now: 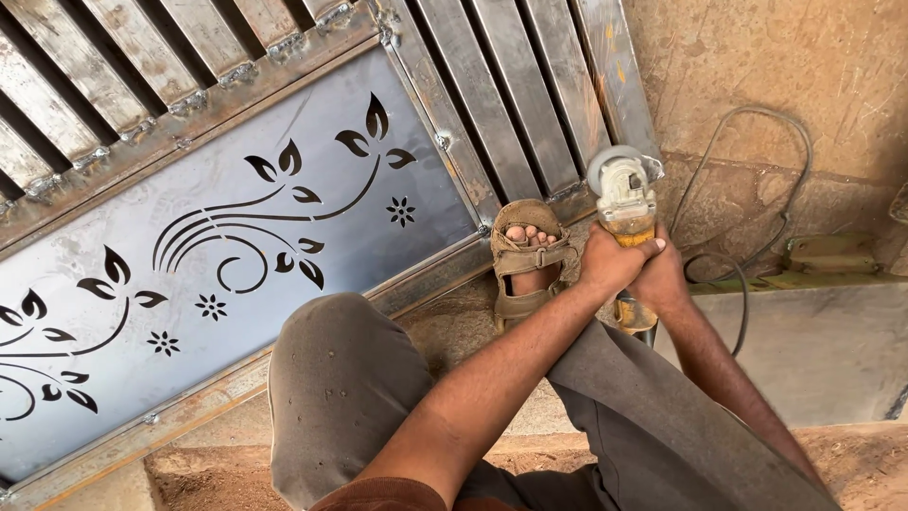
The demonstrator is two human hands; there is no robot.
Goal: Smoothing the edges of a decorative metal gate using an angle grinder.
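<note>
Head view, right of centre: I see my left hand (605, 260) and right hand (662, 279), fingers wrapped tight on the angle grinder (626, 203), arms outstretched, its disc at the steel gate (284, 208) bars beside my sandalled foot (528, 257).

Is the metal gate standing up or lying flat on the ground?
Lying flat: the gate spreads over the ground, seen from above, with a sandalled foot resting on its frame edge.

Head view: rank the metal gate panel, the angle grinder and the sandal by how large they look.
1. Metal gate panel, by far the largest, filling the upper left.
2 and 3. Angle grinder and sandal look alike in size; the hands hide part of the grinder, so no ranking between them.
</note>
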